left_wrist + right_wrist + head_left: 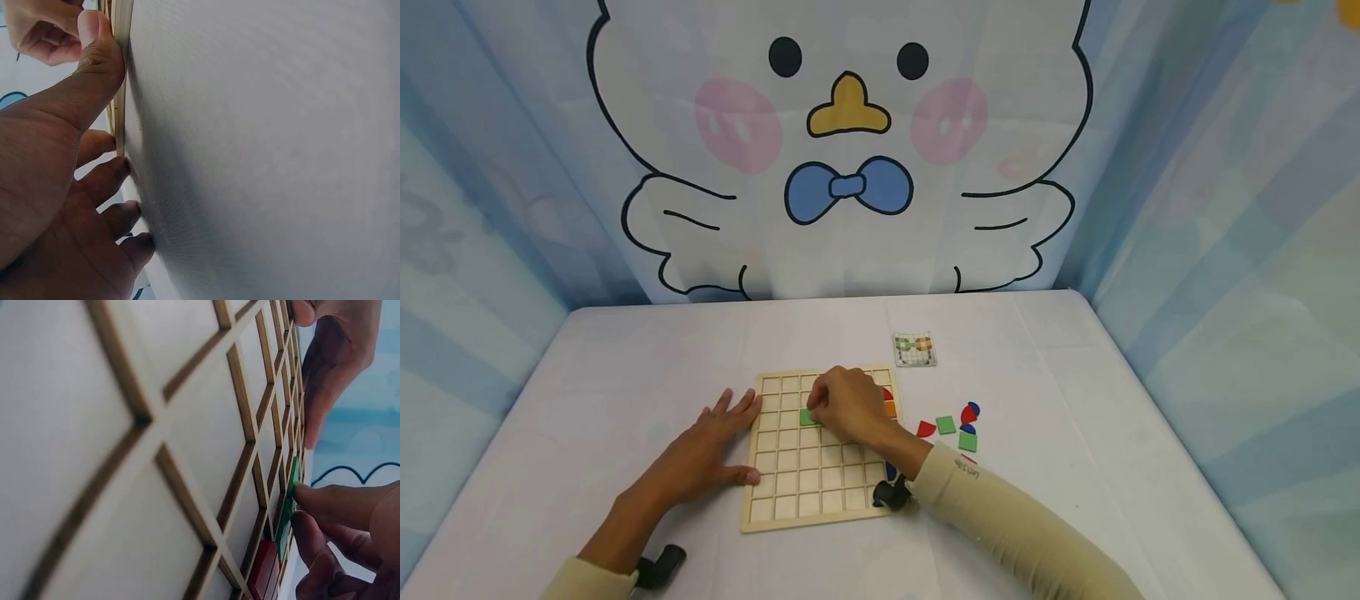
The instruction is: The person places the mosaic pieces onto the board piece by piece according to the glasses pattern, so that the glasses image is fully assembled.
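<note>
A wooden grid board [812,523] lies flat on the white table. Along its left edge rests my left hand [711,446], fingers spread and thumb [100,62] touching the rim. Over the board's upper middle, my right hand [853,408] pinches a green square tile [807,417] with curled fingers. The right wrist view shows the green tile [286,515] slightly tilted above the grid, beside a red piece [264,569]. Red [887,394], orange [890,409] and blue [891,472] pieces sit in the board's right columns. My right hand and forearm hide part of the grid.
Right of the board lie loose pieces: green squares [945,425], red pieces [926,428] and blue pieces [973,408]. A small pattern card [914,350] lies behind the board's right corner. Printed curtains [850,258] stand around the table.
</note>
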Motion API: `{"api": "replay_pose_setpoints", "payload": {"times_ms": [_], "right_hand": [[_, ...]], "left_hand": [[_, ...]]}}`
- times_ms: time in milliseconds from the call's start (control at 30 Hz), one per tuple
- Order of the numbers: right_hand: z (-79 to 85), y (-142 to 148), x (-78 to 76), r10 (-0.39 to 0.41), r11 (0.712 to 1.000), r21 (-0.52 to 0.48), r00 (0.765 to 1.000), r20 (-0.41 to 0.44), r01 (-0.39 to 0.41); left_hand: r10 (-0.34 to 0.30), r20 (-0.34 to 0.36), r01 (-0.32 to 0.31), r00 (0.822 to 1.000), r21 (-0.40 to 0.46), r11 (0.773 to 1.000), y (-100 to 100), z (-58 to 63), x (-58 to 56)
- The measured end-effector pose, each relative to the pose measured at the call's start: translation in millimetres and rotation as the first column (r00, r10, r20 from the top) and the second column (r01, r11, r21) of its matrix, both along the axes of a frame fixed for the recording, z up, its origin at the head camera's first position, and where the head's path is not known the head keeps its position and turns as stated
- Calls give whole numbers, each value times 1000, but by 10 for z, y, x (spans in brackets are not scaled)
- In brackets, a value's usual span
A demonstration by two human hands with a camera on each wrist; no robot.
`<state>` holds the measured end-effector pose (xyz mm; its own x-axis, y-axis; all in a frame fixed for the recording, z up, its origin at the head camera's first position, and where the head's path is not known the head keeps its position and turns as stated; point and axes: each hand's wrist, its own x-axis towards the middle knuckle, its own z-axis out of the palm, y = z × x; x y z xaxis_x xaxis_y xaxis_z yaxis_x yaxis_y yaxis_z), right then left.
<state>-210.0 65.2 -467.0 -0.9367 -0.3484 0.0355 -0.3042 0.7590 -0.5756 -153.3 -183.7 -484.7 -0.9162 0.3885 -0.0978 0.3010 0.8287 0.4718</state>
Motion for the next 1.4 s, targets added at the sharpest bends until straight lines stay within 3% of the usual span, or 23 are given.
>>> {"api": "replay_pose_setpoints", "payload": {"times_ms": [233, 600, 933, 1167, 1400], "right_hand": [[39, 118, 16, 32, 998, -62, 998, 50, -28], [138, 526, 81, -74, 991, -99, 988, 132, 88], [157, 993, 162, -176, 980, -65, 975, 132, 186], [140, 1249, 208, -269, 962, -2, 948, 168, 273], [87, 1381, 251, -283, 958, 102, 947, 156, 269]], "left_hand": [[1, 1, -1, 1000, -2, 1000, 0, -19, -2], [5, -19, -5, 1000, -1, 1000, 2, -23, 3], [-3, -22, 3, 1000, 1, 1000, 11, -13, 16], [-11, -28, 12, 1000, 4, 1000, 16, 1, 23], [-8, -29, 8, 1000, 1, 1000, 13, 11, 17]]}}
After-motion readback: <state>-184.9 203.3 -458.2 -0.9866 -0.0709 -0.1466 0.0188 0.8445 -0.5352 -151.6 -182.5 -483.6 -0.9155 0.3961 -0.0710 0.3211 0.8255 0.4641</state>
